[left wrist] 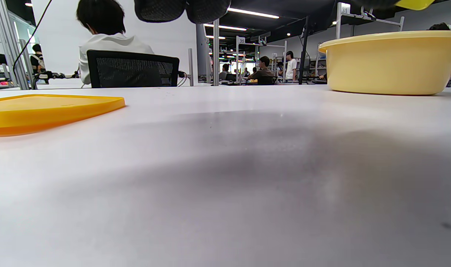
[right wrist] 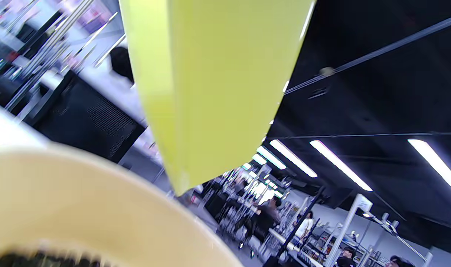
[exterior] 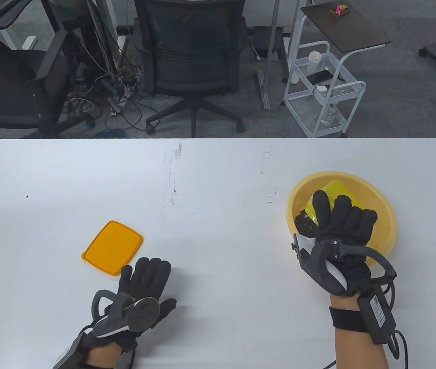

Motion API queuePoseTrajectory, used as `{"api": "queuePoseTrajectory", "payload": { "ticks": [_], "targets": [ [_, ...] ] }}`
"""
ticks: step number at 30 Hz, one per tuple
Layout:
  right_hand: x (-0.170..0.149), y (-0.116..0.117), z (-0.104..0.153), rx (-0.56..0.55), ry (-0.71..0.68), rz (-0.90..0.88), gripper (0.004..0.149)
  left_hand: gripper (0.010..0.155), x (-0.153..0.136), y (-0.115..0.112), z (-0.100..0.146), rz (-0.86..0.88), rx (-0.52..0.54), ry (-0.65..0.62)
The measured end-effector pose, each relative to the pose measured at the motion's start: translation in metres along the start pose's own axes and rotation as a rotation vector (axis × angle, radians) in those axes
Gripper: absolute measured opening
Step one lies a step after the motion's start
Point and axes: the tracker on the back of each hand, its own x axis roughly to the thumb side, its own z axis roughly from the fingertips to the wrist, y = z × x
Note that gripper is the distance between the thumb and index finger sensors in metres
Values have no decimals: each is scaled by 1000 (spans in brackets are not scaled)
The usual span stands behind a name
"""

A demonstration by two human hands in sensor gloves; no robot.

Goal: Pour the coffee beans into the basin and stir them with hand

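A pale yellow basin stands on the white table at the right; its outer wall shows in the left wrist view. My right hand grips a yellow-green container, tipped over the basin. Dark coffee beans lie at the container's mouth and in the basin. In the right wrist view the container hangs above the basin rim. My left hand lies flat on the table at the lower left, fingers straight, holding nothing. The orange lid lies just beyond it.
The orange lid lies flat to the left of my left hand. Office chairs and a white cart stand beyond the table's far edge. People sit in the background.
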Motion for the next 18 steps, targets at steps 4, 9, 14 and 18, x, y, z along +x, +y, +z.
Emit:
{"api": "queuePoseTrajectory", "payload": {
  "ticks": [4,9,14,18],
  "targets": [
    [-12,-35,9,-113,143,-289,68,84,0,1,0,21,2,1],
    [1,-42,44,64,140,-844,65,83,2,5,2,136,19,-26],
    [51,3,93,553,-18,-1421,65,83,4,10,8,458,-1,-80],
    [81,28,113,693,-79,-1570,67,83,20,20,17,632,2,-137]
  ]
}}
